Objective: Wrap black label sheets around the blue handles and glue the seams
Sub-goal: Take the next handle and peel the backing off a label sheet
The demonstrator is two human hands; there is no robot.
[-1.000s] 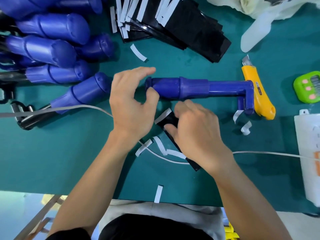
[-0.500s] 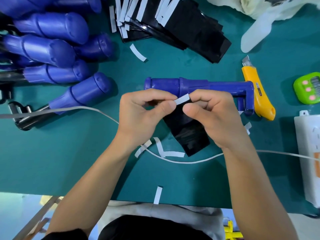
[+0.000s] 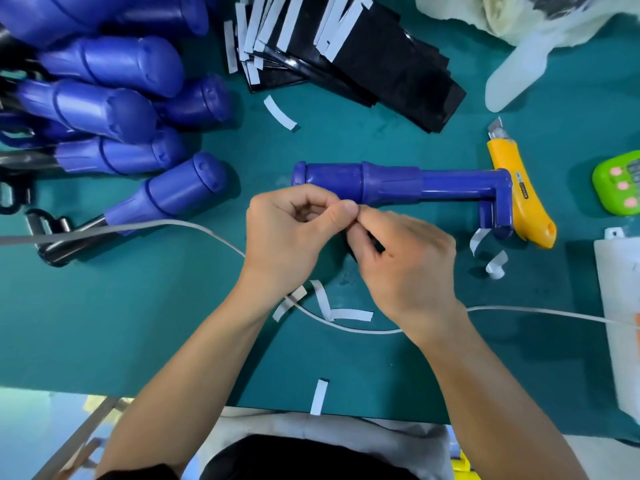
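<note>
Blue handle point(image 3: 381, 183) lies flat on the bench point(image 3: 156, 323) just beyond both hands, long axis left to right, capped end nearest the left hand point(image 3: 287, 237). Each grip is closed, pinching the black label sheet point(image 3: 351, 249), mostly hidden under the right hand point(image 3: 412, 268).

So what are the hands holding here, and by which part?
The left hand and right hand both pinch a black label sheet, seemingly near its upper edge; the fingers hide most of it.
</note>
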